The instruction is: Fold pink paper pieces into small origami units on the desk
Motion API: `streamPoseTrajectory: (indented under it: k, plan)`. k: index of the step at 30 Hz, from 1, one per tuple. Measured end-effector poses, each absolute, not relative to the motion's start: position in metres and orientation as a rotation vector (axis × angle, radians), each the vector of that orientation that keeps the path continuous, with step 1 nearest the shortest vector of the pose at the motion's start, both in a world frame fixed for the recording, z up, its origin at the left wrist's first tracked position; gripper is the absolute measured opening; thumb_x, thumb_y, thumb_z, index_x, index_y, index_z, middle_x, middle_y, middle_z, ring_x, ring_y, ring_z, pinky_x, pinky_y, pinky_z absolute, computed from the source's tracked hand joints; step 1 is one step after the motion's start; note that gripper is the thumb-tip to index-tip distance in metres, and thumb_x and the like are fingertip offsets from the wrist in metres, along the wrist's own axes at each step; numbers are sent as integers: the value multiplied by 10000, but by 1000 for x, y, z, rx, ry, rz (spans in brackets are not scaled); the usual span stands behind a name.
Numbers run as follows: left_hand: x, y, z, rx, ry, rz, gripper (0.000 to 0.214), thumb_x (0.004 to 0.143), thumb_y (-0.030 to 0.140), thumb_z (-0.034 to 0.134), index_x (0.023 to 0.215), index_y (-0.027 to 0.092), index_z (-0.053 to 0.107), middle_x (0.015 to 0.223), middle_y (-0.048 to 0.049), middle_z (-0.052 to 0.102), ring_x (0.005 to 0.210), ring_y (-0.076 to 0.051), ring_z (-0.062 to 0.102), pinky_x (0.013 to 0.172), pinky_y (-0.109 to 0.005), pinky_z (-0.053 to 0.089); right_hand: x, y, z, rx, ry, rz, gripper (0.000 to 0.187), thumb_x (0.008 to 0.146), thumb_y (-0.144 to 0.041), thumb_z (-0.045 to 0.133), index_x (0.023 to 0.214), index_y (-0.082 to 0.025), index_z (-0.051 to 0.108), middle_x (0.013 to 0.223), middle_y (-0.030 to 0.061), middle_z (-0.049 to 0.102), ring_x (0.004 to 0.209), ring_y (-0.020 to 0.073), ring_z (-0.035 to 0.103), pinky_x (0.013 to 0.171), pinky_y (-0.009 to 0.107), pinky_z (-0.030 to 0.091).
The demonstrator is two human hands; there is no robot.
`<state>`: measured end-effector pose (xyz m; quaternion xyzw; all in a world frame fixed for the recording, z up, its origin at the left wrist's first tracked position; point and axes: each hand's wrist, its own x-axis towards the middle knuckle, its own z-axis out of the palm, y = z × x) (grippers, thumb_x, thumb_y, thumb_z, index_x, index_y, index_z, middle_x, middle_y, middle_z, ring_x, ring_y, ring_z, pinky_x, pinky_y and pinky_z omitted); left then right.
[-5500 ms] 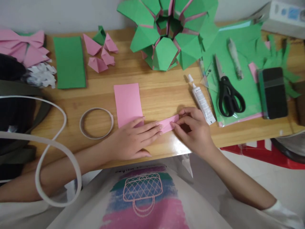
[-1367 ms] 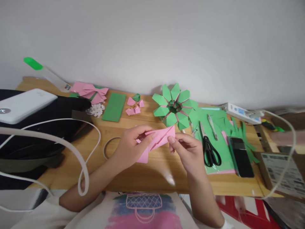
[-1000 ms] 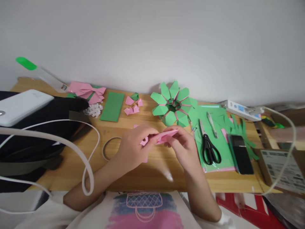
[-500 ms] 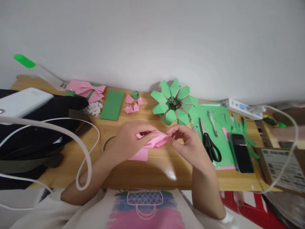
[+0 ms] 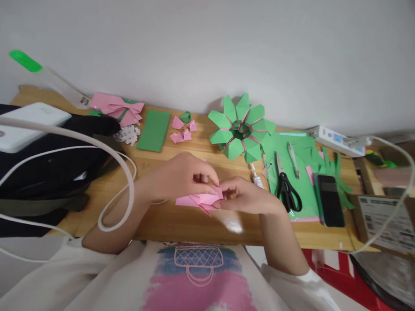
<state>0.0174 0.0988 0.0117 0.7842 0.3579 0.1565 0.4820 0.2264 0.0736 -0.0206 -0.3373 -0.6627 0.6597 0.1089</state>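
Two bare hands were observed at work on a wooden table (image 5: 194, 233); all positions are given from the green-and-pink folded-paper ring (image 5: 234, 150), which stood near the wall (image 5: 194, 52).

The folded pink paper (image 5: 204, 199) was in front of the ring, on the person's side and a little to its left. The left hand (image 5: 186, 175) had its thumb and forefinger pinching the upper edge of this piece; its other fingers were curled and partly hidden. The right hand (image 5: 244, 196) pinched the right end between thumb and forefinger. Whether its remaining fingers were spread or pressed together could not be told.

Near the ring, in front and slightly to its right, lay a white glue tube (image 5: 256, 177), partly covered by the right hand. Further right of the ring, black-handled scissors (image 5: 285, 190) rested on green paper sheets (image 5: 307, 194), with a dark-screened phone (image 5: 330, 201) beyond them.

To the left of the ring were small pink folded pieces (image 5: 181, 137) and a small green folded piece (image 5: 185, 117). Further left of it were a green paper rectangle (image 5: 154, 130), white paper scraps (image 5: 129, 134) and a bow-shaped pink paper piece (image 5: 116, 108).
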Motion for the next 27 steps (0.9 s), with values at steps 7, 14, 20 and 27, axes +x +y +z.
streamPoseTrajectory:
  k: [7, 14, 20, 27]
  plan:
    - [15, 116, -12, 1657, 759, 331, 167, 696, 220, 743, 849, 154, 737, 699, 4, 690, 614, -108, 604, 534, -189, 440, 227, 68, -15, -990, -2050, 1955, 152, 815, -234, 630, 692, -175, 696, 581, -53, 510, 537, 82, 396, 494, 214, 321]
    - [15, 88, -18, 1545, 1043, 684, 561, 723, 176, 680, 1266, 216, 550, 1270, -71, 623, 1009, -195, 661, 775, -276, 560, 221, 54, -33, -1266, -1369, 1751, 199, 765, -369, 709, 723, -174, 707, 676, -2, 660, 599, 119, 534, 590, 261, 434]
    - [14, 75, -20, 1552, 1128, 775, 374, 790, 194, 618, 1163, 208, 612, 1111, -48, 688, 879, -169, 687, 714, -272, 569, 214, 48, -38, -1236, -1278, 1739, 269, 756, -422, 715, 673, -175, 650, 607, -20, 607, 564, 97, 515, 567, 236, 422]
    - [19, 81, -13, 1902, 1245, 897, 130, 862, 248, 578, 895, 184, 686, 858, -23, 726, 764, -151, 660, 669, -253, 514, 216, 46, -33, -1247, -1340, 1733, 191, 747, -338, 727, 684, -167, 670, 612, -26, 611, 566, 92, 497, 560, 231, 383]
